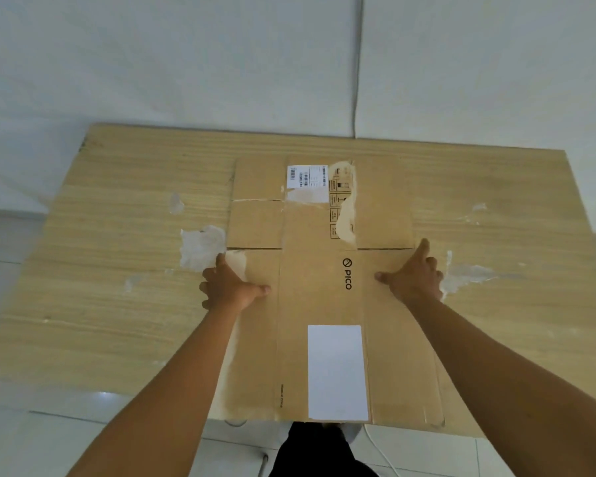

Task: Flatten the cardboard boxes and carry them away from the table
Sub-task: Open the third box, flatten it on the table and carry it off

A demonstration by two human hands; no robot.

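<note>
Left hand (231, 287) and right hand (415, 275) grip the flat cardboard box (320, 297) by its side edges. I'd lift level so flaps don't flop.

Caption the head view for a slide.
Left hand and right hand hold a flattened box by its side edges on a wooden table.

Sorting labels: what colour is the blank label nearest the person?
Plain white label on the cardboard box, head view.
</note>
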